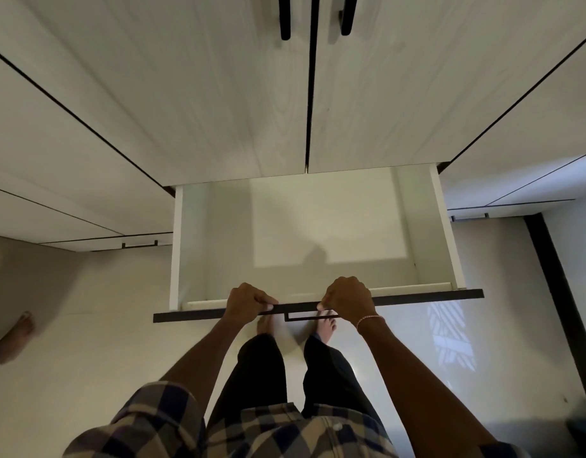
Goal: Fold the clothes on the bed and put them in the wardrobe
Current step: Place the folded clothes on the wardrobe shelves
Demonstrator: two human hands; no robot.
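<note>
A white wardrobe drawer (199,233) stands pulled out below the wardrobe doors (219,104), and nothing lies inside it. Its dark front panel (427,295) runs across the middle of the view. My left hand (247,300) grips the top edge of that panel left of centre. My right hand (347,299) grips the same edge right of centre, just above the thin black handle (304,317). No clothes and no bed are in view.
Two black vertical door handles (285,16) hang at the top. Closed drawers (139,242) flank the pulled-out one on both sides. My bare feet (326,327) stand under the drawer front on a pale floor. Another person's foot (19,328) is at the left edge.
</note>
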